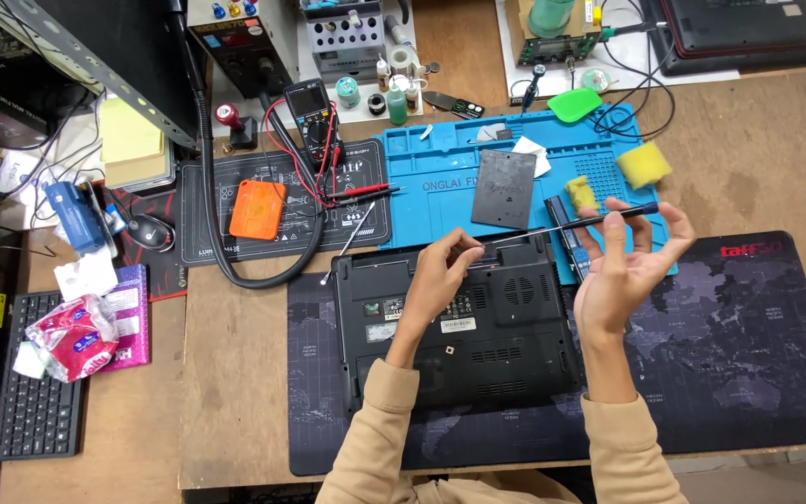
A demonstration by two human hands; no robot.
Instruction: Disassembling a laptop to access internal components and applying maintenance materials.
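Observation:
A black laptop (506,345) lies upside down on a dark desk mat (739,373). My left hand (440,275) rests on the laptop's rear edge, its fingertips pinching near the tip of a long thin screwdriver (566,222). My right hand (622,261) is raised with its palm up and holds the screwdriver's black handle between thumb and fingers. A dark grey cover panel (505,189) lies on the blue work mat (440,177) behind the laptop.
Two yellow sponges (644,164) and a black stick-shaped part (566,233) sit on the blue mat. An orange case (257,209), a multimeter (312,112) with red leads and a thick black hose (212,215) are at left. A keyboard (34,392) sits far left.

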